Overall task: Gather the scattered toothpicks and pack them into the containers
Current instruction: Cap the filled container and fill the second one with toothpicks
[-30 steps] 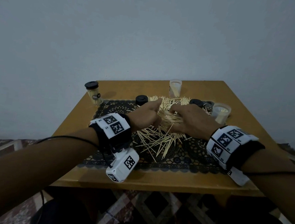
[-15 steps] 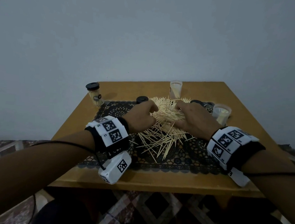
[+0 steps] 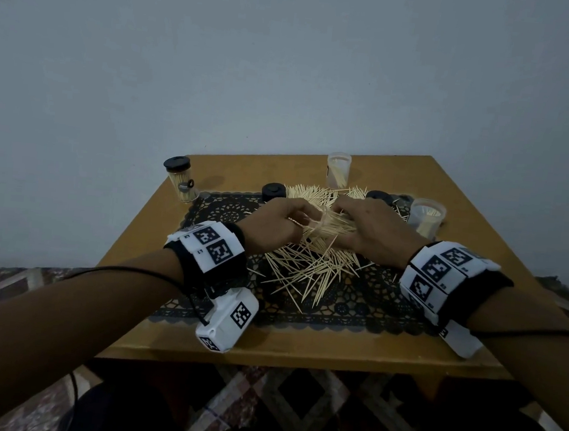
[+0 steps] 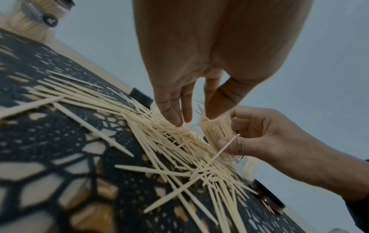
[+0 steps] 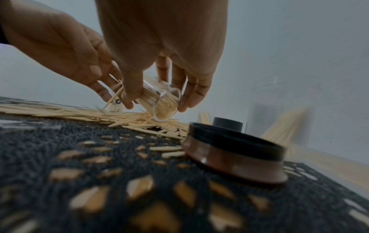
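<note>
Loose toothpicks [image 3: 309,269] lie in a heap on a dark lace mat [image 3: 228,210]. My right hand [image 3: 339,222] grips a clear container [image 3: 323,218], tipped on its side just above the heap and packed with toothpicks. The right wrist view has the container [image 5: 165,108] between thumb and fingers of my right hand [image 5: 156,104]. In the left wrist view my left hand [image 4: 194,115] reaches down at the mouth of the container [image 4: 215,134]. Its fingers are nearly straight on the heap [image 4: 151,126] and its thumb is at the rim. One toothpick crosses my right thumb.
A lidded jar of toothpicks [image 3: 180,180] stands at the back left of the wooden table [image 3: 298,350]. Open clear cups stand at back centre [image 3: 338,170] and right [image 3: 427,215]. Black lids [image 3: 273,192] [image 3: 379,196] lie by the heap; one lid [image 5: 235,156] sits near my right wrist.
My hands parted toward the far side of the heap, then closed in again. The tipped clear container now shows between them, lifted slightly off the mat.
</note>
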